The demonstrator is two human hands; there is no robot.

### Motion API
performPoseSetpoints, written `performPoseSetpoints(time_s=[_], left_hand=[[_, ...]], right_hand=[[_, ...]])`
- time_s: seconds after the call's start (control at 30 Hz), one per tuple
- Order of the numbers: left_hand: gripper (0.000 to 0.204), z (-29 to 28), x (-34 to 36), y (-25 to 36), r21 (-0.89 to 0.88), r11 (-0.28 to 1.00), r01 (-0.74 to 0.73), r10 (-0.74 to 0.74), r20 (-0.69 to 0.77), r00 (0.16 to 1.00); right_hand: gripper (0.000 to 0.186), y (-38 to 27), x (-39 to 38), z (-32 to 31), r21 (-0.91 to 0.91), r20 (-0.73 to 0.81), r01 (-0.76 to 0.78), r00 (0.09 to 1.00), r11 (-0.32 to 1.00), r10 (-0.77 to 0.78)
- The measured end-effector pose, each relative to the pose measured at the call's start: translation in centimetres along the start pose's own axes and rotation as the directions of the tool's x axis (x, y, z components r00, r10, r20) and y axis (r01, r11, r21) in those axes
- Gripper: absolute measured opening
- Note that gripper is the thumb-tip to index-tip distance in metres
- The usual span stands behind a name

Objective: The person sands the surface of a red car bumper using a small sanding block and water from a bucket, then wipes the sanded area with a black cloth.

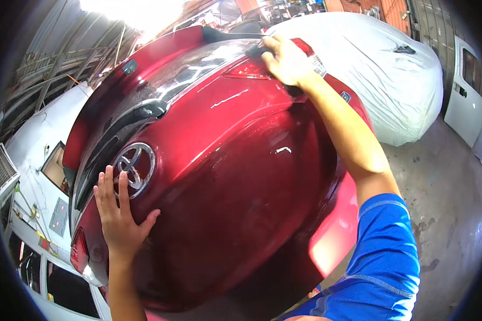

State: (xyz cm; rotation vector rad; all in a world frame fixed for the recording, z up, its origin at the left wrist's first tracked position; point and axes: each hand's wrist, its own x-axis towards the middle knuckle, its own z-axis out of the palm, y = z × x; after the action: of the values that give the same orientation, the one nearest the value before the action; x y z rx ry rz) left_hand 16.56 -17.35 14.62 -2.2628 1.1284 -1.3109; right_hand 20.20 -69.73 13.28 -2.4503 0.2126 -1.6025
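In the middle of the view sits the red back door (241, 198) of a car, big, round and shiny. The left hand (124, 222) is at 8 o'clock. Its palm faces the red door, its fingers point up, and they are spread apart with the thumb stuck out toward 2 o'clock. It holds nothing. The fingertips lie over the edge of the round silver badge (135, 168) at 9 o'clock. I cannot tell how hard the hand presses, if it does.

The right hand (284, 60) is at 1 o'clock, with its arm coming up from a blue sleeve (385, 246) at 4 o'clock. Its fingers bend over the top side of the car, just beside a red tail light (249, 68) at 12 o'clock. I cannot tell if those fingers are clamped on anything, as their tips are hard to see.

A black wiper (151, 108) is at 10 o'clock, next to the back window (198, 67) at 11 o'clock. Another car is under a pale cover (375, 75) at 2 o'clock. A white car door (468, 99) stands between 2 and 3 o'clock. The grey floor (428, 198) shows between 3 and 4 o'clock.
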Motion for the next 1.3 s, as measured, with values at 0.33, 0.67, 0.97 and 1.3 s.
performPoseSetpoints(time_s=[0.33,0.67,0.97,1.3], left_hand=[[0.108,0.0,1.0,0.5,-0.041,0.999,-0.008,0.008,-0.007,1.0],[0.107,-0.2,-0.3,-0.7,0.009,1.0,0.009,-0.009,0.017,1.0],[0.103,0.4,1.0,0.2,-0.005,1.0,-0.016,0.016,-0.036,0.999],[0.1,0.8,0.4,-0.2,0.013,1.0,-0.008,0.009,-0.044,0.999]], right_hand=[[0.033,5.6,8.6,-3.6,-0.314,0.371,0.158,0.928,0.936,-0.032],[0.035,-0.9,1.3,-0.7,-0.008,0.11,0.142,0.984,0.99,-0.14],[0.043,13.7,-2.7,-3.3,-0.424,-0.088,-0.107,0.993,0.899,0.076],[0.053,-8.4,-28.8,-13.3,0.097,0.217,0.03,0.975,0.995,-0.05]])
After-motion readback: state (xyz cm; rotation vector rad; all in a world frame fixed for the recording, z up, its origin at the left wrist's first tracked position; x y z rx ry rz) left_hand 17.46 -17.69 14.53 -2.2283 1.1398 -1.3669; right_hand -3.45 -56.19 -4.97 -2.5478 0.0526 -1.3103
